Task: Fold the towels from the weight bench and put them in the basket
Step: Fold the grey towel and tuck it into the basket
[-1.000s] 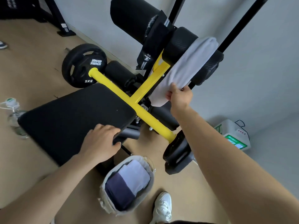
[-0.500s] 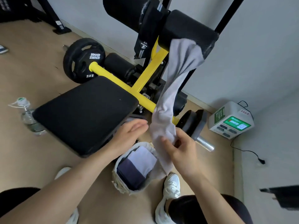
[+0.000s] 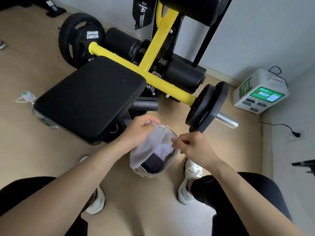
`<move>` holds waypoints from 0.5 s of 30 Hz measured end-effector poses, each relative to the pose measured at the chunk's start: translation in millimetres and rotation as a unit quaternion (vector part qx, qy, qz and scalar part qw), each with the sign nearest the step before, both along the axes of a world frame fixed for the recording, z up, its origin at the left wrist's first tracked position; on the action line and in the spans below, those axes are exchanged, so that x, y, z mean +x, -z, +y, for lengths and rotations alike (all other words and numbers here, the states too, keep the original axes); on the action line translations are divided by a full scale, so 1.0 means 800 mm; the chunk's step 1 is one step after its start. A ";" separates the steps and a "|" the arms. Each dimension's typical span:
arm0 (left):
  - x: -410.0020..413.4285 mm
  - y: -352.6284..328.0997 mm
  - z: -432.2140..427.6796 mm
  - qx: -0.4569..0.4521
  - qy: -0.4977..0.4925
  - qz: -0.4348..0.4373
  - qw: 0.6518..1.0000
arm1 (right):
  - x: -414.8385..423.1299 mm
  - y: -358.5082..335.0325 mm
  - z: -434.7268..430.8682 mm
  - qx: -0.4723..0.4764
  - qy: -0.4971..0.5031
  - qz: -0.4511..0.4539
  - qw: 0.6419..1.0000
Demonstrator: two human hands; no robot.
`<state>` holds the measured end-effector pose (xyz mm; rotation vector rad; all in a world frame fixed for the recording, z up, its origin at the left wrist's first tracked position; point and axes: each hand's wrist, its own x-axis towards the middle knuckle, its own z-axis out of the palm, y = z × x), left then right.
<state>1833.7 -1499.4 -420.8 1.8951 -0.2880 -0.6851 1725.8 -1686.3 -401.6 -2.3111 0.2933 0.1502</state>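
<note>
Head view: your left hand [image 3: 139, 132] grips one end of the grey towel [image 3: 146, 149]; your right hand [image 3: 192, 145] pinches the opposite edge. Towel's long axis spans hand to hand, sagging directly over the basket [image 3: 148, 173], beside the weight bench [image 3: 88, 99]. Both hands lie equally near.

The grey towel [image 3: 144, 147] covered most of the basket [image 3: 154, 174], so its contents barely showed. The water bottle [image 3: 36, 113] sat half behind the bench seat [image 3: 90, 99], and the top edge chopped off the upper pad [image 3: 192, 9].
</note>
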 end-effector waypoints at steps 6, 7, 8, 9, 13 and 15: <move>-0.012 -0.013 0.033 0.023 0.167 -0.056 0.984 | 0.047 0.023 0.000 0.098 -0.136 -0.003 0.986; -0.015 -0.016 0.036 0.020 0.176 -0.057 0.983 | 0.047 0.028 0.004 0.107 -0.177 0.004 0.978; -0.016 -0.018 0.040 0.018 0.180 -0.059 0.982 | 0.048 0.036 0.007 0.122 -0.201 0.017 0.972; -0.016 -0.018 0.043 0.017 0.184 -0.060 0.981 | 0.049 0.042 0.010 0.137 -0.210 0.034 0.967; -0.015 -0.008 0.054 0.029 0.171 -0.052 0.983 | 0.063 0.057 0.013 0.147 -0.200 0.032 0.968; -0.009 0.001 0.062 0.066 0.154 -0.054 0.984 | 0.066 0.061 0.012 0.155 -0.190 0.033 0.969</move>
